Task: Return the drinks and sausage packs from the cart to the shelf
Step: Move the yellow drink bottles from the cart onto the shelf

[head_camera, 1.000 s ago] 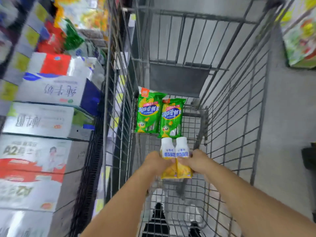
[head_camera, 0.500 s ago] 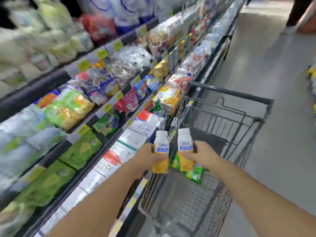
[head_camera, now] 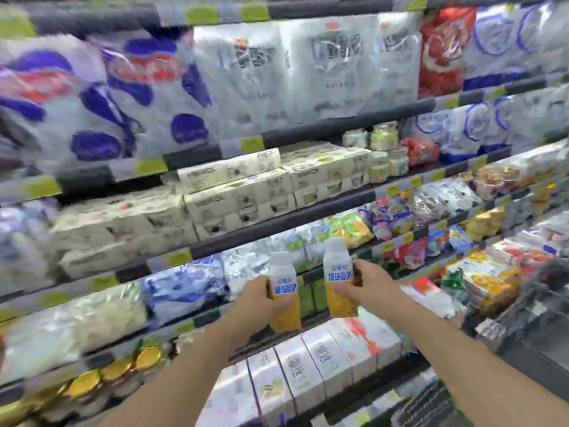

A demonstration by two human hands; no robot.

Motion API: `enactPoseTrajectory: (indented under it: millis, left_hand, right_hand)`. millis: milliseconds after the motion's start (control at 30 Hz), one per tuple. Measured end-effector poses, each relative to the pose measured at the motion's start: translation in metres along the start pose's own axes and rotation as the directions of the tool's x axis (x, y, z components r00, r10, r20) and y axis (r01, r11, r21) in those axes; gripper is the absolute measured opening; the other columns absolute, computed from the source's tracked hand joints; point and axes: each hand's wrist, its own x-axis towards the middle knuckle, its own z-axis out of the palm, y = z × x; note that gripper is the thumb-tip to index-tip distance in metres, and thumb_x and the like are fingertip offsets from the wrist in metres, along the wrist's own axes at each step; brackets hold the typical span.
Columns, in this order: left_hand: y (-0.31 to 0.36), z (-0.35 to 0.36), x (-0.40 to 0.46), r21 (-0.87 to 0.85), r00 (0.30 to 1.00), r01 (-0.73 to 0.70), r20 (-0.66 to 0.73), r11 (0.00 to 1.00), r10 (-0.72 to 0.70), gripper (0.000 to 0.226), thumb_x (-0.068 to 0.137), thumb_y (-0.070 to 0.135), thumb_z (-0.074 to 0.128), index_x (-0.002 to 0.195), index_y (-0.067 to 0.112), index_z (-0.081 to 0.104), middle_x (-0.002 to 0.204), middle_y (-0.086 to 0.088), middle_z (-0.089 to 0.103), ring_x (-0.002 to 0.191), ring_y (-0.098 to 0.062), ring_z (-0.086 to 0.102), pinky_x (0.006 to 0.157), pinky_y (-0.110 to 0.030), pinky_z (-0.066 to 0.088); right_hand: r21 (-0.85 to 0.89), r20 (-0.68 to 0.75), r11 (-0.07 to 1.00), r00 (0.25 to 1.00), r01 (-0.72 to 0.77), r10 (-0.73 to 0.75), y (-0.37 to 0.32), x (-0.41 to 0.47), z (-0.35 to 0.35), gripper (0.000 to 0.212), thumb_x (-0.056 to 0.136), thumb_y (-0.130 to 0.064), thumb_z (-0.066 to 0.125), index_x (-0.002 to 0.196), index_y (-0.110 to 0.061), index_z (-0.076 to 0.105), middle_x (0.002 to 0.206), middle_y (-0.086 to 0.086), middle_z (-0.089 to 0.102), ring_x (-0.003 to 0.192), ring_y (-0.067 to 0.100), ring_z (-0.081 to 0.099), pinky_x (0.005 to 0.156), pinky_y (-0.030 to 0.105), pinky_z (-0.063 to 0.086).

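Each hand keeps a firm grip on one drink: left hand (head_camera: 257,298) holds the left bottle (head_camera: 284,291), right hand (head_camera: 366,283) the right bottle (head_camera: 338,277), both upright at centre frame, apparently ready for placing on the shelf (head_camera: 277,224).

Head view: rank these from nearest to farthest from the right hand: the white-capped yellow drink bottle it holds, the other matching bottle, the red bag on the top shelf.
1. Right white-capped yellow drink bottle, gripped by the right hand.
2. Left matching bottle, beside it in the left hand.
3. Red bag, far up on the top shelf, upper right.
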Motion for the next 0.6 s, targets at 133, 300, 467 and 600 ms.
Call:
enactPoseTrajectory:
  millis: [133,300,467,600]
  left_hand:
    - [-0.051,-0.105,-0.04,0.003,0.992,0.028,-0.122,1.0,-0.027,0.026,0.083,0.019,0.077,0.105,0.016,0.062,0.095,0.004,0.071,0.083,-0.006,0.066,0.071,-0.016,0.055]
    - [-0.123,-0.244,-0.09,0.02,0.961,0.064,-0.272,0.998,-0.056,0.033,0.081,0.022,0.078,0.112,0.018,0.065,0.103,0.004,0.073,0.094,-0.012,0.069,0.085,-0.033,0.057]
    - [-0.181,-0.353,-0.133,-0.002,0.909,0.081,-0.409,0.997,-0.074,0.034,0.084,0.023,0.076,0.116,0.019,0.063,0.104,0.007,0.07,0.091,-0.005,0.065,0.072,-0.018,0.049]
    - [-0.221,-0.412,-0.151,-0.04,0.85,0.125,-0.511,0.991,-0.128,0.036,0.081,0.024,0.078,0.114,0.019,0.064,0.109,0.001,0.072,0.102,-0.017,0.067,0.088,-0.038,0.054]
  right_hand:
    - [-0.022,0.112,0.993,0.987,0.117,-0.113,-0.08,0.013,0.097,0.014,0.087,-0.023,0.073,0.098,-0.021,0.065,0.093,-0.004,0.07,0.075,0.011,0.065,0.05,0.012,0.047]
    - [-0.03,0.224,0.973,0.95,0.23,-0.218,-0.178,0.021,0.231,0.021,0.086,-0.025,0.074,0.103,-0.022,0.063,0.102,-0.001,0.071,0.079,0.004,0.063,0.05,0.01,0.044]
    - [-0.038,0.295,0.942,0.904,0.335,-0.31,-0.26,0.022,0.339,0.027,0.085,-0.031,0.074,0.107,-0.018,0.066,0.102,-0.003,0.071,0.086,0.011,0.065,0.064,0.021,0.047]
    - [-0.06,0.346,0.914,0.867,0.402,-0.359,-0.307,0.022,0.407,0.03,0.084,-0.034,0.075,0.108,-0.017,0.067,0.099,-0.003,0.069,0.085,0.012,0.063,0.067,0.026,0.048]
